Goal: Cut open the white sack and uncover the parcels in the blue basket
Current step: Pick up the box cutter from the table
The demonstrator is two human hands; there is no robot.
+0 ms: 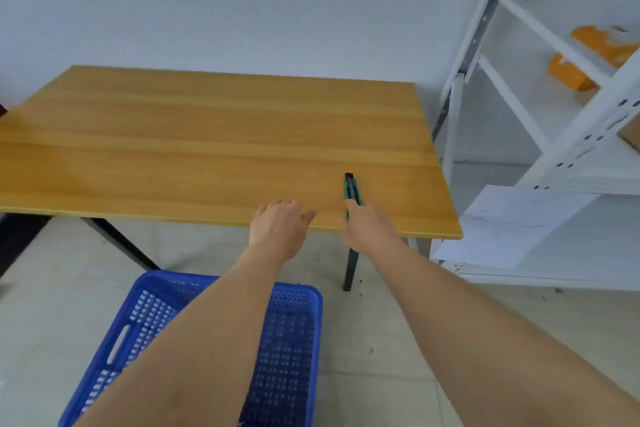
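Observation:
A green and black utility knife (pixel 352 188) lies on the wooden table (pixel 207 135), close to its front right edge and pointing away from me. My right hand (pixel 369 224) covers the knife's near end, with fingers curled round the handle. Just left of it, my left hand (pixel 280 224) rests over the table's front edge, its fingers relaxed and holding nothing. The blue basket (pixel 298 291) stands on the floor under my forearms, and only its perforated walls and bottom show. No white sack or parcel is in view.
White metal shelving (pixel 540 87) stands to the right, with orange packets (pixel 606 43) on a shelf and a white sheet of paper (pixel 509 225) hanging off a lower one. Black table legs (pixel 351 267) come down behind the basket. The floor is pale tile.

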